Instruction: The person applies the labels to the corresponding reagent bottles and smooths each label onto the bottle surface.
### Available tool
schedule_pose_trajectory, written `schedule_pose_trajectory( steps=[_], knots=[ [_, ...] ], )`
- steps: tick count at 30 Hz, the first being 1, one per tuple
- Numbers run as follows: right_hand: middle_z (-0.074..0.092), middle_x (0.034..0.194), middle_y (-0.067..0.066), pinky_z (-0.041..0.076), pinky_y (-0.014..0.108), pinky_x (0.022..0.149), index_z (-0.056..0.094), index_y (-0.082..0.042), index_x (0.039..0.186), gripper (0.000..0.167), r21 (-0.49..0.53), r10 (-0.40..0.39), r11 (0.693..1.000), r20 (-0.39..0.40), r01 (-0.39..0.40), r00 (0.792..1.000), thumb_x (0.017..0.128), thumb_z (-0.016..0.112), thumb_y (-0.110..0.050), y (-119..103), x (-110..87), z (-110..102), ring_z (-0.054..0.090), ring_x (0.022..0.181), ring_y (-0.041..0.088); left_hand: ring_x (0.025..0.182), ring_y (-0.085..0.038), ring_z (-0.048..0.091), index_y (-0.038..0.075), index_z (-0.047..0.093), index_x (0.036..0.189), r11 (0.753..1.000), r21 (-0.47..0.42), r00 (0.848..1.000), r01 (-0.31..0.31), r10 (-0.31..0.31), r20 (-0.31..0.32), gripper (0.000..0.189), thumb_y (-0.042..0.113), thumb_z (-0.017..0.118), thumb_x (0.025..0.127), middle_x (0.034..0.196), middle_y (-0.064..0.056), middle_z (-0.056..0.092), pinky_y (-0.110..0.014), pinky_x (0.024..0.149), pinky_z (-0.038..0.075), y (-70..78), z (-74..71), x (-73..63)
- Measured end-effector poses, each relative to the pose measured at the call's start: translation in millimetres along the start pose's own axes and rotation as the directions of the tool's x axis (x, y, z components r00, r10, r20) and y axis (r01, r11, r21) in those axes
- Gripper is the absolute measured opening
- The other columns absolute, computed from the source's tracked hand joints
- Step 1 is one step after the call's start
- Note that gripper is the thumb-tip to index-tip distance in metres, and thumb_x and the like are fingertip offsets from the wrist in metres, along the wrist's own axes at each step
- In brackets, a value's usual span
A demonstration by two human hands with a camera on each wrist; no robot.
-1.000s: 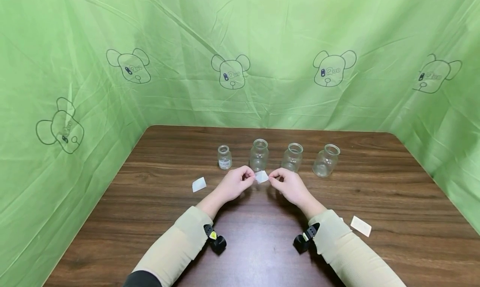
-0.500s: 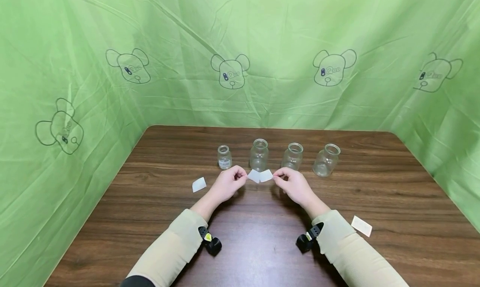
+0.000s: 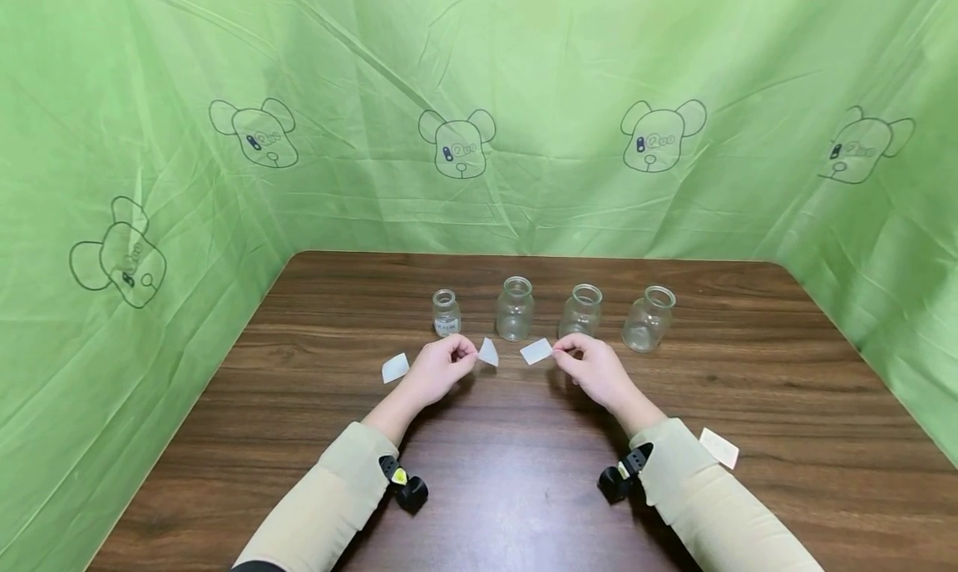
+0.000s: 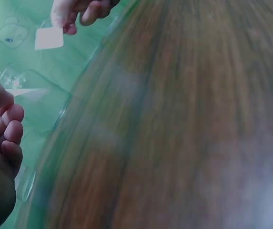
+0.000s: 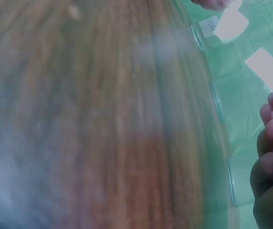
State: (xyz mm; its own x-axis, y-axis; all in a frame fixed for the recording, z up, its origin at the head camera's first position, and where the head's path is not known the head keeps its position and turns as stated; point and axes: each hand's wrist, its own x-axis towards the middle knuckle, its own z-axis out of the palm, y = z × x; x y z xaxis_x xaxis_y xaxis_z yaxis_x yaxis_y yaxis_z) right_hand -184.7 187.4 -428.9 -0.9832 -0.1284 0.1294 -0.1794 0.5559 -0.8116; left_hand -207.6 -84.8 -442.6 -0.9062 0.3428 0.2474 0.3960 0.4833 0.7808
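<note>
My left hand [image 3: 441,368] pinches a small bent piece of backing paper [image 3: 488,352] by its left edge. Across from it, my right hand [image 3: 595,371] holds a flat white rectangular sticker label [image 3: 535,352] between thumb and forefinger. The two pieces are apart, in the air before the jars. A small glass jar [image 3: 446,310] bearing a printed label stands just beyond the left hand. Three larger glass jars without visible labels, a left one [image 3: 515,310], a middle one [image 3: 581,310] and a right one [image 3: 648,318], stand upright in the same row.
A loose whitish paper piece [image 3: 395,368] lies on the wooden table [image 3: 494,489] left of the left hand. Another white label-like piece [image 3: 719,448] lies by the right sleeve, partly covered by it. Green cloth [image 3: 554,214] hangs behind the table.
The sticker label and backing paper were together between the hands a second ago; they have come apart. My left hand has moved left, my right hand slightly right, each keeping its piece.
</note>
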Motion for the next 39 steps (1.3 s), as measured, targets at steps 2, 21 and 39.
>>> schedule_pose_trajectory(
  steps=[2,21,39],
  knots=[
    [0.056,0.067,0.0,0.04,0.027,0.045,0.065,-0.007,0.094,0.012,0.0,0.008,1.0,-0.004,-0.008,1.0,0.088,0.062,-0.016,0,-0.1,-1,0.049,0.047,0.012,0.07,-0.009,0.051,0.012,0.062,0.083,1.0,-0.002,1.0,0.005,-0.005,-0.009,0.004,0.014,0.061,0.087,0.074,0.008,0.057,-0.025,0.063,0.044,-2.4,-2.3,-1.9],
    [0.056,0.066,0.003,0.039,0.027,0.045,0.066,-0.007,0.094,0.012,0.004,0.025,1.0,-0.012,-0.025,1.0,0.089,0.063,-0.017,1,-1.0,-1,0.048,0.047,0.011,0.063,-0.01,0.05,0.011,0.063,0.078,0.998,0.013,0.997,0.056,-0.055,-0.059,0.004,0.01,0.063,0.082,0.068,0.006,0.055,-0.025,0.058,0.042,-24.5,-36.6,-29.3],
    [0.053,0.063,0.0,0.038,0.026,0.044,0.066,-0.007,0.095,0.013,0.007,0.038,0.999,-0.001,-0.038,0.999,0.089,0.062,-0.018,2,0.9,-1,0.047,0.047,0.011,0.06,-0.013,0.05,0.008,0.064,0.08,0.993,0.014,0.99,0.12,-0.119,-0.081,0.003,0.011,0.062,0.081,0.066,0.004,0.054,-0.026,0.055,0.041,-42.0,-66.0,-44.1]
  ],
)
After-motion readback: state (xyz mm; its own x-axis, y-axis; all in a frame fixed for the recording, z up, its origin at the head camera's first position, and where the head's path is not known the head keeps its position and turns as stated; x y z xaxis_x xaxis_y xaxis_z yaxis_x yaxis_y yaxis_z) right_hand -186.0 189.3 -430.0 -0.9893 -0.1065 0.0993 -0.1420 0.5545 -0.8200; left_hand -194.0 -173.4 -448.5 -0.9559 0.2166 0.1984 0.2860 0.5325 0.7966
